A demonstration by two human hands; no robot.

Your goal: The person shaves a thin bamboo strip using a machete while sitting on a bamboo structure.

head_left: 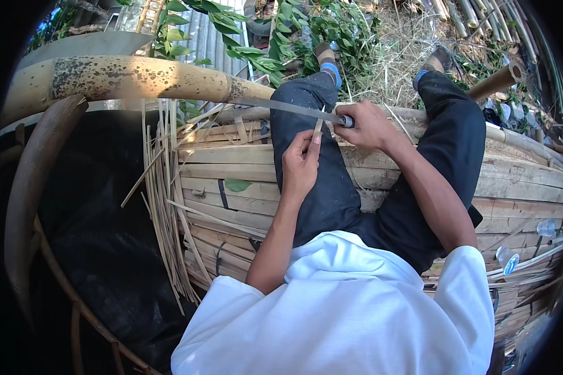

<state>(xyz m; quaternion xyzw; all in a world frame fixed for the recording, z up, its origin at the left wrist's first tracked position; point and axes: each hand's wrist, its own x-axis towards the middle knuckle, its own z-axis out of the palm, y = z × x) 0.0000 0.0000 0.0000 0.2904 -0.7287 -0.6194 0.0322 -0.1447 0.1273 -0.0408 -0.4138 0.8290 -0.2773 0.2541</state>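
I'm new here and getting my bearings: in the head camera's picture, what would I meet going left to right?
Curved brown pole, loose thin strips, green leaf, left hand, right hand, blue-labelled clear cup.

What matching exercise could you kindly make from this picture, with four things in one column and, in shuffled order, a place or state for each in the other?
Things
1) Left hand
2) Right hand
3) Single green leaf
4) Dark-speckled bamboo pole

Places and states
A) Gripping a long-bladed tool
B) Stretching across the upper left of the picture
C) Pinching a thin strip
D) Lying on the pale slats, left of the legs

Right pairs: 1-C, 2-A, 3-D, 4-B
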